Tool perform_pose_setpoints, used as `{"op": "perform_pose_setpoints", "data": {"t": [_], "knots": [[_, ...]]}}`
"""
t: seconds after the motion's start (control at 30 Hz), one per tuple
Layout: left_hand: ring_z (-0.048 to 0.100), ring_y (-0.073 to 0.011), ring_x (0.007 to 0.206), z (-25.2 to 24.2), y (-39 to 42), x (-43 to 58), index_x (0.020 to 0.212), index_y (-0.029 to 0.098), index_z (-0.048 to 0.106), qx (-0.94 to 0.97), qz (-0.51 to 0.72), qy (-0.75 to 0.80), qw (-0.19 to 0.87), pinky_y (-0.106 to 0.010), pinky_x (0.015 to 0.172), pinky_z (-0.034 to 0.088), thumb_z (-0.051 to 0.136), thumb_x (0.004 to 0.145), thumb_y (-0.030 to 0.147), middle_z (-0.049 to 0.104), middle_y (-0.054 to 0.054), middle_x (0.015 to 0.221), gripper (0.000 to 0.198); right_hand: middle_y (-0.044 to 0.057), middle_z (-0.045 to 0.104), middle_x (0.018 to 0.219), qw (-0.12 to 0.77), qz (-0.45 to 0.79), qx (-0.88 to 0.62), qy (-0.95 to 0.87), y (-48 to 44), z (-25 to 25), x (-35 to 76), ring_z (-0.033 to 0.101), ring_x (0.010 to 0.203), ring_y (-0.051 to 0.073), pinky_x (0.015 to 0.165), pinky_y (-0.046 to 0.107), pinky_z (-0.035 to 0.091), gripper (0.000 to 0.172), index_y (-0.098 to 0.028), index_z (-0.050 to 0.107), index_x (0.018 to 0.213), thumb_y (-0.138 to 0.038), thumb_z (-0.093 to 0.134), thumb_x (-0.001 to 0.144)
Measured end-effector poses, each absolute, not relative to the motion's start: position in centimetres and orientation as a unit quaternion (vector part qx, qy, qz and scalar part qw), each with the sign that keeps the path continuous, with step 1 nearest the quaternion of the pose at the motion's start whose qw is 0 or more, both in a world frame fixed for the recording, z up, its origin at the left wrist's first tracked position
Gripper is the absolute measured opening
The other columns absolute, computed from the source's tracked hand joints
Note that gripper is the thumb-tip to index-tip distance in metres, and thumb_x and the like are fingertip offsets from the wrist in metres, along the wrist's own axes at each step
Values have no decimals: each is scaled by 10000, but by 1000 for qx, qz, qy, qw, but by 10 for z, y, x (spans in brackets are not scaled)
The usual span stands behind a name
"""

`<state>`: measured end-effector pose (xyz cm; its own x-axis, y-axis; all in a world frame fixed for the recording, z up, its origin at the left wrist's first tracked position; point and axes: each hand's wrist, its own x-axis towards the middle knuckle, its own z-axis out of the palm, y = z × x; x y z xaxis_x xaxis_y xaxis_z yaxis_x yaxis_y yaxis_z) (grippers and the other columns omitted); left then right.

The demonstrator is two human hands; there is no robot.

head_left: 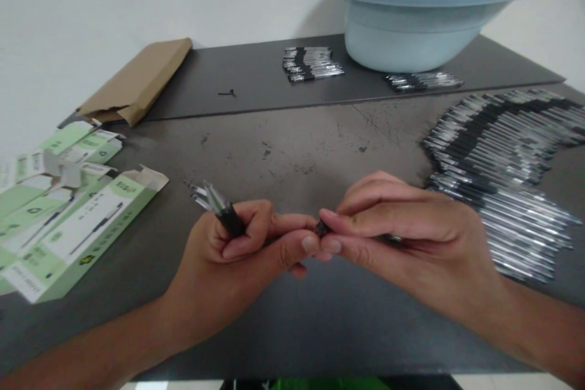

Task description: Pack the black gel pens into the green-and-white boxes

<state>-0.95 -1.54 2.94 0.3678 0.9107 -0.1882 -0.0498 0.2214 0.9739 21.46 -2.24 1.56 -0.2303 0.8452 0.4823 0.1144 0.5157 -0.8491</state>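
My left hand [256, 250] is closed, its curled fingers wrapped round several clear pens with black grips [228, 216], which stick up and to the left. Its thumb and forefinger meet the fingertips of my right hand [406, 231]. Between the fingertips of both hands is a small dark piece [322, 229], pinched by my right thumb and forefinger; it looks like the end of a pen. A shiny bit of barrel [392, 237] shows under my right fingers, and the rest is hidden by the hand.
Rows of clear pens [521, 225] lie at the right, with smaller groups of pens [311, 64] further back near a light blue basin [411, 30]. Green and white pen boxes [91, 231] are piled at the left. Behind them lies a brown carton [141, 76]. A small black scrap [227, 93] rests at the back.
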Motion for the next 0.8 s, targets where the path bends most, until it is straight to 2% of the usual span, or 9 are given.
{"op": "perform_pose_setpoints", "data": {"t": [0.07,0.13,0.17,0.23,0.33,0.47,0.53,0.67,0.8], "knots": [[817,-160,691,30,-14,-10,567,212,273,505,367,422,658,-203,586,675,930,884,317,884,-33,886,737,-8,864,908,515,375,-348,-687,-21,15,216,784,847,193,734,343,686,364,-424,879,1186,-221,940,891],[812,-165,666,31,-12,-11,568,215,264,505,361,418,663,-198,558,662,945,866,336,864,-33,819,753,2,872,1024,518,410,-356,-661,-21,13,217,797,939,195,687,292,676,519,-446,826,1309,-258,980,851],[809,-167,653,32,-11,-10,569,217,261,504,354,413,670,-194,542,653,957,852,348,846,-31,773,762,11,868,1097,518,423,-360,-651,-21,13,216,800,980,190,690,270,676,541,-444,822,1319,-273,994,835],[810,-170,641,33,-8,-9,574,220,263,501,334,397,692,-179,517,633,977,825,356,817,-27,703,769,29,855,1178,516,438,-356,-644,-22,14,215,805,1001,174,737,248,686,448,-405,865,1242,-286,998,831],[831,-172,678,33,-6,-6,607,223,277,490,316,372,723,-153,500,610,973,836,344,843,-40,749,743,30,860,1060,500,490,-324,-636,-22,18,214,813,882,148,740,234,688,225,-329,912,1086,-267,961,875],[875,-222,799,28,-8,-6,671,239,299,481,300,354,744,-161,489,594,921,895,469,889,-111,894,700,-11,845,844,480,566,-301,-599,-18,25,220,793,709,138,688,234,669,147,-302,911,1047,-242,922,913],[880,-237,805,24,-10,-8,713,244,343,482,287,334,757,-184,499,598,859,938,561,890,-139,911,646,-17,846,828,505,555,-340,-567,-13,25,227,785,719,136,703,228,661,105,-306,908,1010,-300,934,908],[824,-223,644,15,-22,-11,793,250,428,470,214,295,803,-235,508,566,572,1046,751,855,-159,796,579,-17,861,923,582,479,-413,-511,-5,21,239,764,773,114,705,195,627,177,-322,895,981,-482,923,912],[610,-154,438,11,-37,-13,768,258,410,444,175,293,829,-232,472,451,431,1037,819,747,-74,597,623,-7,851,885,590,457,-413,-522,-7,21,235,754,739,130,680,227,627,236,-301,881,936,-528,930,892]]}}
